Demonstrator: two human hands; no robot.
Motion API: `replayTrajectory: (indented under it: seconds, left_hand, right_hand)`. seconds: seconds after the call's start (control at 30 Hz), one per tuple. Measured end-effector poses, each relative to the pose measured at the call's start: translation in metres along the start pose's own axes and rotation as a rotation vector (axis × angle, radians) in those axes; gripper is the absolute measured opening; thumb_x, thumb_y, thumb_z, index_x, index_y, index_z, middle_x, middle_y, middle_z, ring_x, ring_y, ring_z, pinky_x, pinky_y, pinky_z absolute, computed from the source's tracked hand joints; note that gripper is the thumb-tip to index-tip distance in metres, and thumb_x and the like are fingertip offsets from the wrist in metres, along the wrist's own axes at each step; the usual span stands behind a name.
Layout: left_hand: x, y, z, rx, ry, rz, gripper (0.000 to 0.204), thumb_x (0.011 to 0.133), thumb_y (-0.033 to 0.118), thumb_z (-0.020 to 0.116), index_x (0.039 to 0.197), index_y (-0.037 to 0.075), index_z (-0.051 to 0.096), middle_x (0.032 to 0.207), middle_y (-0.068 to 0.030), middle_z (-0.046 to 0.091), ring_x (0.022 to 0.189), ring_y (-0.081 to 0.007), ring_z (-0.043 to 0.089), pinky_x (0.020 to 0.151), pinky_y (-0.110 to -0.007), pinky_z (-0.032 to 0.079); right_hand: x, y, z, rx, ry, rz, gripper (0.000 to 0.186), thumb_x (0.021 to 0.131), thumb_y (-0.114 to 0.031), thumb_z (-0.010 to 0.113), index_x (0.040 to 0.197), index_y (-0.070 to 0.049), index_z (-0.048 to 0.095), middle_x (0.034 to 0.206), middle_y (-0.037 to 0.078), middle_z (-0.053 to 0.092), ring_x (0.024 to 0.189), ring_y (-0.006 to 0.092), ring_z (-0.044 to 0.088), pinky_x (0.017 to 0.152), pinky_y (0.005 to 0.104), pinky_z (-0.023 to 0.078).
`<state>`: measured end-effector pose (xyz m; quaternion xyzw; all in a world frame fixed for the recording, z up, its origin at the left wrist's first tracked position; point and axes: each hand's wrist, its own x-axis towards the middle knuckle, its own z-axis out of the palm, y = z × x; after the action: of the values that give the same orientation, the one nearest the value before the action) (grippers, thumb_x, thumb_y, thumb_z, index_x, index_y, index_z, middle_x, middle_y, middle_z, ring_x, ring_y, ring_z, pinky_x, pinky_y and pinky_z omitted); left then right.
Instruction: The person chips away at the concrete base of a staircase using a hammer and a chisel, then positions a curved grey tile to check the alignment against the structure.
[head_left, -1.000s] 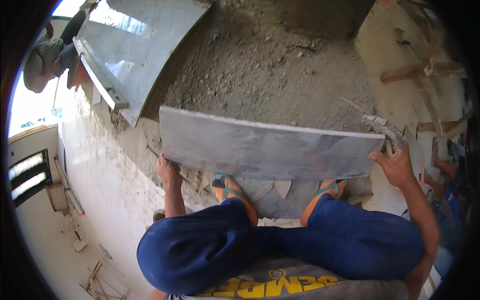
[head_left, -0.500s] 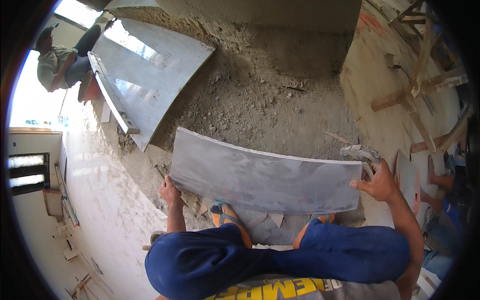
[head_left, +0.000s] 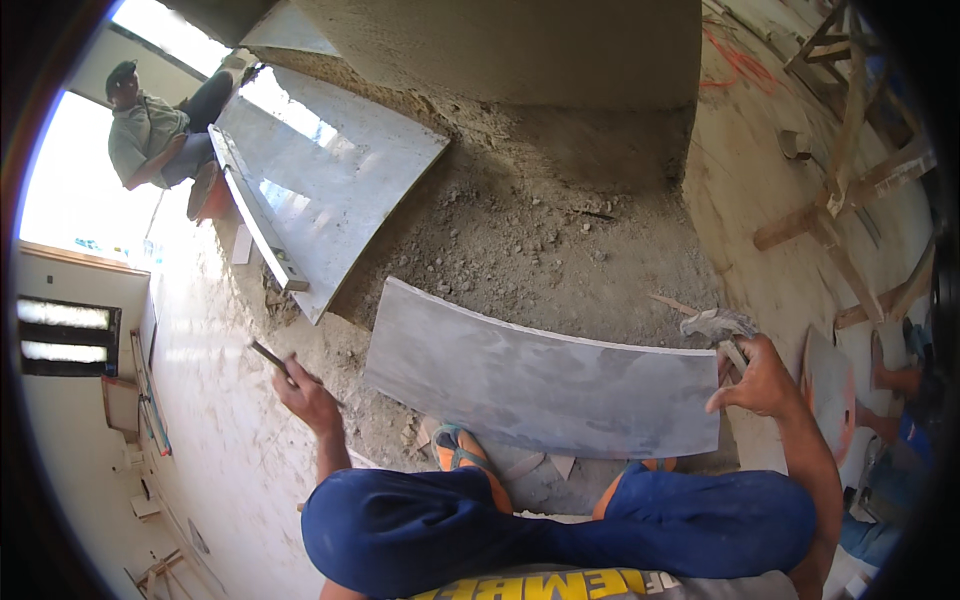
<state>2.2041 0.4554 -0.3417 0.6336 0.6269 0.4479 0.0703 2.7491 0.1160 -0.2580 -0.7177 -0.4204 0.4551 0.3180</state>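
Note:
My left hand (head_left: 308, 400) is raised left of the grey slab, its fingers closed round a thin dark chisel (head_left: 268, 355) that points up and left. It no longer touches the slab. A grey tile slab (head_left: 540, 375) with smeared patches lies before my feet, its pale cut edge on the far side. My right hand (head_left: 755, 378) is at the slab's right end, closed on a hammer (head_left: 718, 325) with a dusty grey head. Its thumb is by the slab's right edge; whether it presses on it I cannot tell.
Rubble and grey mortar (head_left: 520, 235) cover the floor ahead, below a rough plastered block (head_left: 520, 60). A larger laid slab (head_left: 330, 180) carries a long straight level (head_left: 255, 215). Another person (head_left: 150, 140) sits beyond it. Wooden trestles (head_left: 840, 200) stand right; tile shards (head_left: 562, 466) lie by my feet.
My left hand has left the slab's left end and moved left with the chisel. The right hand keeps the hammer, its thumb shifted toward the slab's edge. The whole view has shifted slightly.

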Motion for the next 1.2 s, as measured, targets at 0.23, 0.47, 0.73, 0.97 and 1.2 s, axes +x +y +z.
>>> replayTrajectory:
  seconds: [0.23,0.47,0.73,0.97,1.2]
  left_hand:
    - [0.095,0.247,-0.008,-0.377,-0.521,0.366,0.030,0.102,0.021,0.062,0.104,-0.008,0.068,0.093,-0.0164,0.073,0.093,-0.0226,0.072,0.086,-0.036,0.054]
    - [0.102,0.287,0.089,-0.504,-0.788,0.316,0.017,0.097,0.003,0.067,0.109,-0.009,0.067,0.100,-0.0182,0.074,0.098,-0.0254,0.075,0.091,-0.035,0.061]
    - [0.091,0.233,0.172,-0.936,-0.521,0.070,0.010,0.097,0.001,0.067,0.098,-0.008,0.070,0.098,-0.0140,0.073,0.095,-0.0220,0.074,0.087,-0.030,0.064]
    - [0.089,0.224,0.190,-0.773,-0.381,0.240,0.011,0.092,0.009,0.073,0.095,-0.001,0.073,0.084,-0.0115,0.076,0.082,-0.0168,0.073,0.072,-0.034,0.056]
    - [0.088,0.231,0.199,-0.859,-0.474,0.250,0.008,0.094,0.006,0.069,0.093,0.000,0.073,0.088,-0.0104,0.076,0.085,-0.0180,0.073,0.078,-0.035,0.056]
  right_hand:
    - [0.012,-0.049,-0.041,-0.127,0.435,-0.216,0.042,0.090,-0.041,0.080,0.088,-0.006,0.058,0.071,-0.006,0.050,0.064,0.0044,0.046,0.056,0.0261,0.040]
    - [0.017,-0.202,0.001,0.036,0.423,-0.376,0.026,0.105,-0.025,0.059,0.112,0.000,0.063,0.073,-0.002,0.052,0.066,0.0084,0.052,0.064,0.0273,0.043]
    - [0.034,-0.276,0.042,-0.293,0.126,-0.227,0.036,0.110,-0.018,0.051,0.142,-0.002,0.053,0.080,-0.002,0.051,0.062,0.0026,0.043,0.052,0.0199,0.036]
    - [0.071,-0.289,0.077,-0.591,0.324,-0.507,0.034,0.108,-0.016,0.052,0.138,-0.002,0.054,0.076,-0.001,0.052,0.061,0.0041,0.044,0.056,0.0237,0.039]
    - [0.089,-0.303,0.099,-0.625,0.347,-0.639,0.034,0.106,-0.014,0.055,0.139,-0.005,0.056,0.079,0.003,0.059,0.063,0.0093,0.052,0.056,0.0276,0.041]
